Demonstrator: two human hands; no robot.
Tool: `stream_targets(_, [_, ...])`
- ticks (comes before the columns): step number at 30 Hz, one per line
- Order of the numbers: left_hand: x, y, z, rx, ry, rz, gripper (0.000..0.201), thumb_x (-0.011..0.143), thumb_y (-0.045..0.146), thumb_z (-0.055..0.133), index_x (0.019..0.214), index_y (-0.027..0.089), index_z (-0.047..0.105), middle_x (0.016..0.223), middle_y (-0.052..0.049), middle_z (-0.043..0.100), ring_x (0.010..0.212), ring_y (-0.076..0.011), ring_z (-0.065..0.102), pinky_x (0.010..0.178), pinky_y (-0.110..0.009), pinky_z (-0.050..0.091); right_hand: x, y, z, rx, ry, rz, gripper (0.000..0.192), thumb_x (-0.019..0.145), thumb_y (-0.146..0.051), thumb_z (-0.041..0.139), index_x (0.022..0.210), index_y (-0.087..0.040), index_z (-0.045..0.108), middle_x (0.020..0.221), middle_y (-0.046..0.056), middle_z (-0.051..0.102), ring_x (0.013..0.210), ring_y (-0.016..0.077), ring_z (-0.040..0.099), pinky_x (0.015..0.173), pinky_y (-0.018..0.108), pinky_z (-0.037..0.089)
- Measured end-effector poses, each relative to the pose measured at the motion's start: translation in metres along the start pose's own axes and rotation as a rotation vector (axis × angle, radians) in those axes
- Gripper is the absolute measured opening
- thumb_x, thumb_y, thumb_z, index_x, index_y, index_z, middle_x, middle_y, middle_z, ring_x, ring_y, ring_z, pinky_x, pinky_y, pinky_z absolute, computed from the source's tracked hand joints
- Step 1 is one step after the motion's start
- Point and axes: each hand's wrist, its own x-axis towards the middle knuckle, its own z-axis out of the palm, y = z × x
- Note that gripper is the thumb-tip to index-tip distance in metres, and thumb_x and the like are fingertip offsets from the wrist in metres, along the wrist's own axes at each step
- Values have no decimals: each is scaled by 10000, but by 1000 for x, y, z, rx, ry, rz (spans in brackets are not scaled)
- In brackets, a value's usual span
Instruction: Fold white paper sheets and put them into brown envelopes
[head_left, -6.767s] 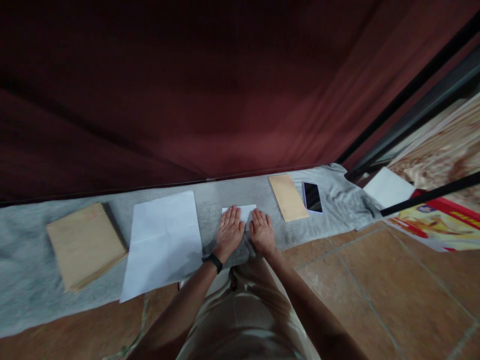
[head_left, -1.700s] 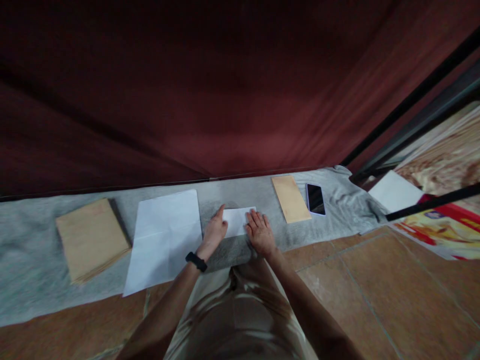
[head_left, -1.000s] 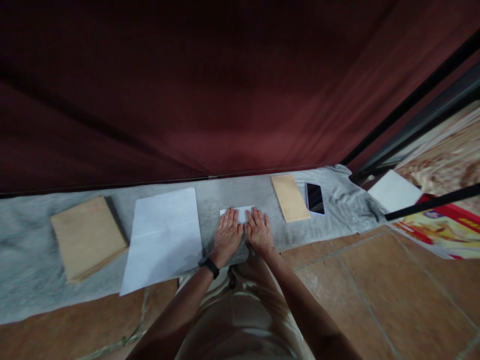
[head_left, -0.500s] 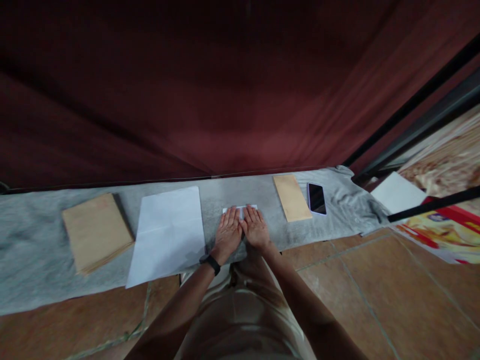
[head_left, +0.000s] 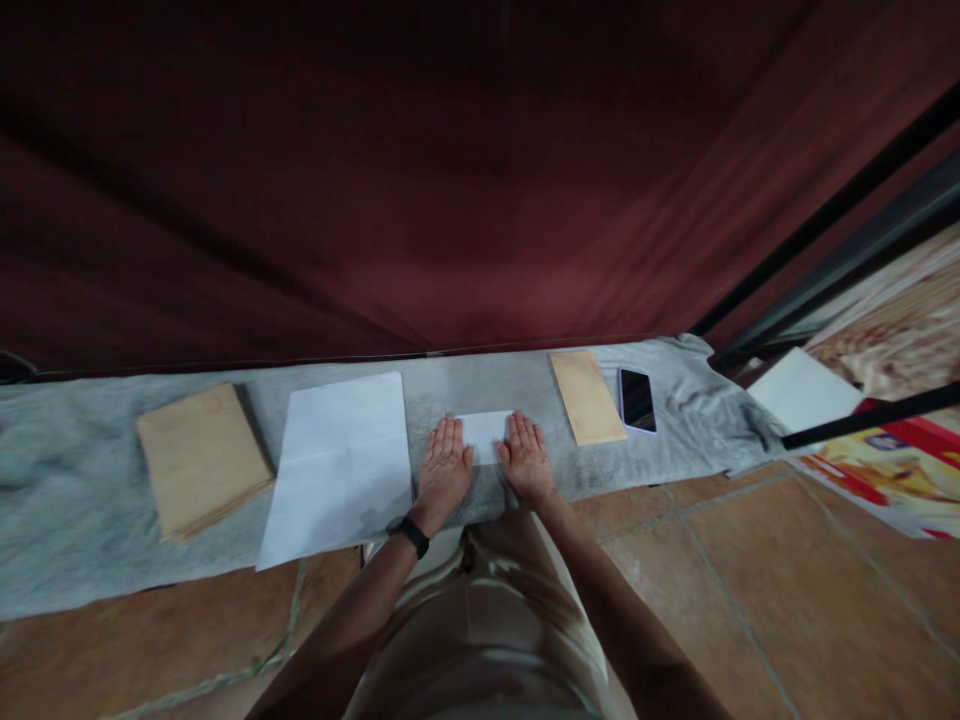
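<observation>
No writing can be read on anything here. On the grey cloth (head_left: 67, 500) spread over the tiled floor, from the left: one stack of brown envelopes (head_left: 201, 458), then one large white sheet (head_left: 341, 462). The left hand (head_left: 444, 472), a black band at its wrist, lies flat and open on the left end of the small folded white paper (head_left: 486, 434); the right hand (head_left: 527, 460) lies flat and open on its right end, gripping nothing. Further right sit one single brown envelope (head_left: 587, 396) and one dark phone (head_left: 637, 399), just beside each other.
</observation>
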Motion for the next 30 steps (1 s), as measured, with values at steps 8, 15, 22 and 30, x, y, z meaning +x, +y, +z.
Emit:
stream_targets(8, [13,31,5,-32,-46,176,582,1027,245,292,1574,53,344,1643,-160,366,1567,-254,240,1280,-480,239,0,0,-6,-4,-35,6,575,1058,-344,399,1562,-67,396,1595,213,423,1503,304,374,1231,519,267])
stream_targets(15, [24,33,10,-28,-102,260,583,1030,236,286,1590,76,316,1659,-147,338,1576,-227,212,1290,-475,222,0,0,-6,-4,-37,13,543,1054,-287,364,1549,-69,422,1589,197,441,1506,289,371,1237,510,256])
stream_targets(22, [21,27,8,-5,-102,184,594,1033,270,288,1577,34,329,1663,-166,321,1578,-246,203,1296,-448,185,0,1,-4,-10,-42,19,556,1059,-318,376,1555,-69,410,1587,196,445,1502,293,375,1237,500,256])
stream_targets(30, [14,17,6,-5,-90,100,613,1032,313,308,1581,41,324,1664,-172,308,1571,-256,231,1289,-463,189,-1,0,-5,-8,-28,15,561,1058,-299,372,1574,-81,378,1603,191,421,1507,287,370,1240,506,256])
